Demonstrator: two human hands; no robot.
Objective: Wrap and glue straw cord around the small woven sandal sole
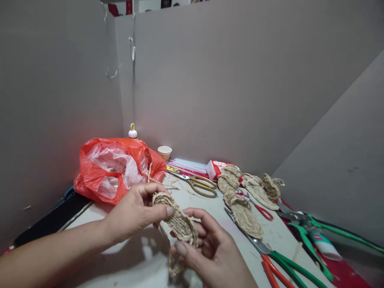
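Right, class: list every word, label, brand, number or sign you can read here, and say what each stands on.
No text is legible here.
Red and white box: red print, too blurred to read.
White tube: pink label, too small to read.
Yellow label by the gold scissors: blurred.
Woven straw sandal in the left hand and right hand: no writing.

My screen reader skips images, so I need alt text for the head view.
The left hand pinches the top of a woven straw sandal over a white table while the right hand cups it from below. More straw sandals, gold scissors and a red plastic bag lie behind.
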